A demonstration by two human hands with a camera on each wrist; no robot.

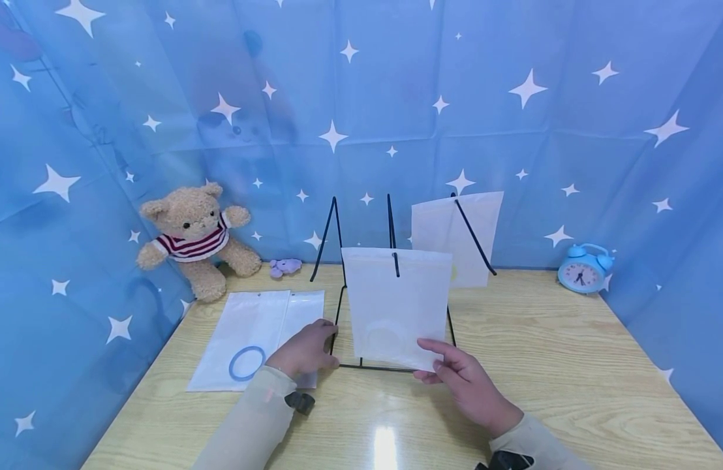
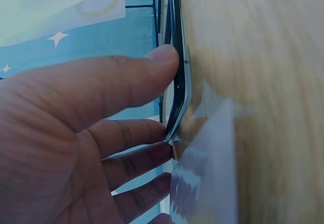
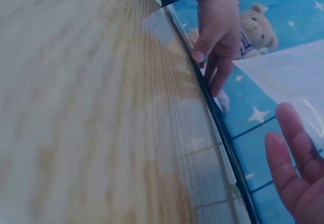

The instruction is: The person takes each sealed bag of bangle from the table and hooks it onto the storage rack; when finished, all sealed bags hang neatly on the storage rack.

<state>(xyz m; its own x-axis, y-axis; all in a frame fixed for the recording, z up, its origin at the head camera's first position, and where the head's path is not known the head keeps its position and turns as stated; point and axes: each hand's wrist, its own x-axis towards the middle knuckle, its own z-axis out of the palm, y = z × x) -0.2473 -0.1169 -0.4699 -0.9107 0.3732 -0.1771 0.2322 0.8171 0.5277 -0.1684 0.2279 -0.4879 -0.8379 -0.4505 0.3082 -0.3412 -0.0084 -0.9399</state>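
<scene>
A black wire rack (image 1: pixel 379 368) with upright prongs stands mid-table. My left hand (image 1: pixel 305 349) grips its front left corner, thumb on the near side of the bottom wire and fingers on the other side. A white flat bag (image 1: pixel 397 300) hangs by its top hole from the front prong, a pale round shape showing low in it. By its lower right corner is my right hand (image 1: pixel 464 385), index finger overlapping the bag's edge. In the right wrist view its fingers (image 3: pixel 284 158) are extended and spread. Another white bag (image 1: pixel 458 228) hangs from the right prong.
Two more white bags (image 1: pixel 220 346) lie overlapping at the left, one with a blue ring (image 1: pixel 232 365). A teddy bear (image 1: pixel 191 228) and a small purple toy (image 1: pixel 286 267) sit at the back left. A blue alarm clock (image 1: pixel 581 274) stands back right before the star-patterned curtain (image 1: pixel 573 130).
</scene>
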